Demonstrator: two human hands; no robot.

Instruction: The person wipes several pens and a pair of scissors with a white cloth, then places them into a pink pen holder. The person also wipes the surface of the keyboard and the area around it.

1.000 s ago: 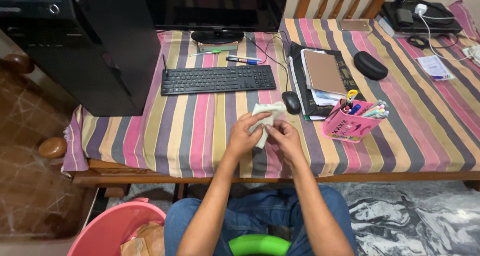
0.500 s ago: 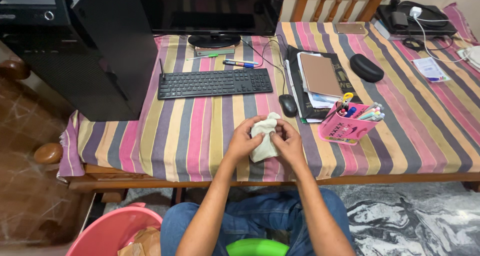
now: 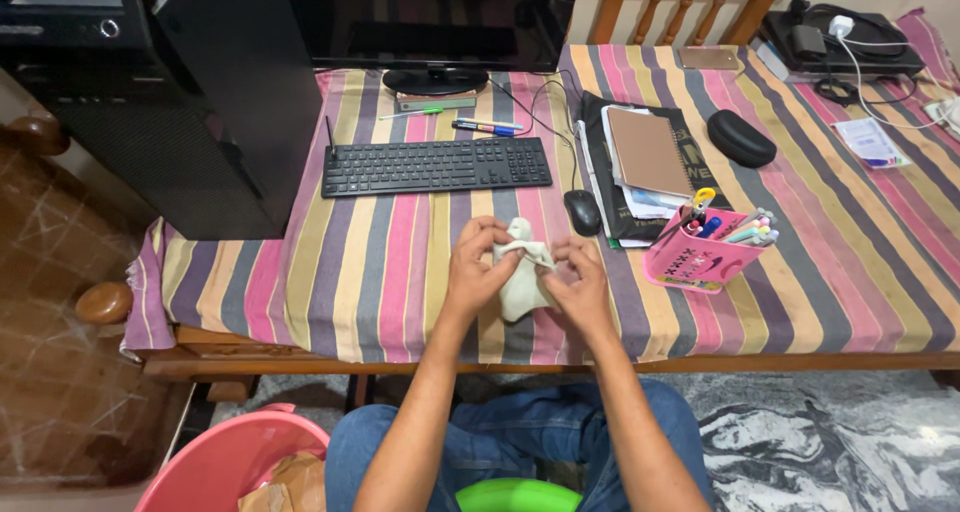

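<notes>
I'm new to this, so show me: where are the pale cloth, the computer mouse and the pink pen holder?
pale cloth (image 3: 523,277), head view, middle of the fabric
computer mouse (image 3: 582,212), head view, its top
pink pen holder (image 3: 695,260), head view, front wall

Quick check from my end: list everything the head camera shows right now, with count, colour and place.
cloth: 1, pale grey-green, held in both hands above the table's front edge
tablecloth: 1, striped pink, yellow, purple, covering the table
keyboard: 1, black, table centre
mouse: 1, black, right of the keyboard
monitor: 1, black, behind the keyboard
computer tower: 1, black, table's left end
notebook pile: 1, brown cover on top, right of the mouse
pen holder: 1, pink, before the pile
glasses case: 1, black, right of the pile
tub: 1, pink, floor lower left
left hand: on the cloth
right hand: on the cloth
</notes>
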